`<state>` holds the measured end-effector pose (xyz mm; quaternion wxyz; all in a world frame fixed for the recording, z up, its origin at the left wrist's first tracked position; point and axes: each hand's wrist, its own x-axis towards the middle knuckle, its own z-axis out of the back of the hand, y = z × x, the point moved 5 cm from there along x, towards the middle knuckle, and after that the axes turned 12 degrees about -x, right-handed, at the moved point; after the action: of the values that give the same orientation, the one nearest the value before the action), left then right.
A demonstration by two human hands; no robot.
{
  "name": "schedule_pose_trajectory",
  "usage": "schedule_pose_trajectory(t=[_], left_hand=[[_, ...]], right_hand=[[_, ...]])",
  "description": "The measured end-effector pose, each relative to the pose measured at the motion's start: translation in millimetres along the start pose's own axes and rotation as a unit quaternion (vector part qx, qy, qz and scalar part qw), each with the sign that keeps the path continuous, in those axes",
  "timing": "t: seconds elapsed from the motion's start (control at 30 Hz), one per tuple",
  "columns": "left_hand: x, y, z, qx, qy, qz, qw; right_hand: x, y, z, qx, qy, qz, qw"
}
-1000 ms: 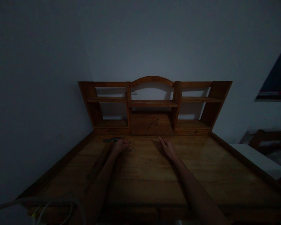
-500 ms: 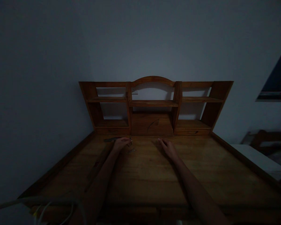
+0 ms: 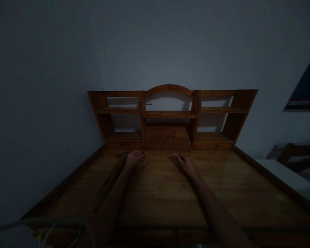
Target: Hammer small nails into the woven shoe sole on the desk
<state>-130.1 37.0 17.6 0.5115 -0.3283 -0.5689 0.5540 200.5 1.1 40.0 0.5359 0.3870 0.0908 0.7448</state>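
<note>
My left hand (image 3: 133,158) rests low over the back left of the wooden desk, its fingers closed on a small shiny metal piece (image 3: 144,156) whose kind is too dark and small to tell. Just below it, a thin, pale metallic thing (image 3: 146,166) lies on the desktop. My right hand (image 3: 186,163) is closed in a pinch right of the desk's middle. Whatever its fingertips hold, if anything, cannot be made out. A dark flat shape (image 3: 121,154) shows left of my left hand; it may be an object or a shadow.
A wooden shelf unit (image 3: 170,114) stands along the back of the desk (image 3: 167,196) against the wall. Raised edges run down both sides. Pale cables (image 3: 49,232) hang at the near left corner. A white surface (image 3: 284,175) lies beyond the right edge.
My left hand and the metal piece have shifted very slightly. My right hand stays nearly in place, still pinched.
</note>
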Motion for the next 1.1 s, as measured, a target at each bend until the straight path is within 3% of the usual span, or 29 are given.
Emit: schedule_pose_trajectory(t=[0.27,0.43,1.1], left_hand=[[-2.4,-1.1,6.3,0.066,-0.018,-0.074,0.995],[-3.0,-1.6,5.4,0.088,0.001,-0.083,0.993],[-0.6,0.2,7.8,0.046,-0.030,-0.079,0.995]], right_hand=[[-0.9,0.3,-0.7,0.004,0.000,0.002,1.000],[-0.7,0.0,-1.5,0.001,0.000,-0.002,1.000],[-0.5,-3.5,-4.8,-0.010,0.006,0.009,1.000]])
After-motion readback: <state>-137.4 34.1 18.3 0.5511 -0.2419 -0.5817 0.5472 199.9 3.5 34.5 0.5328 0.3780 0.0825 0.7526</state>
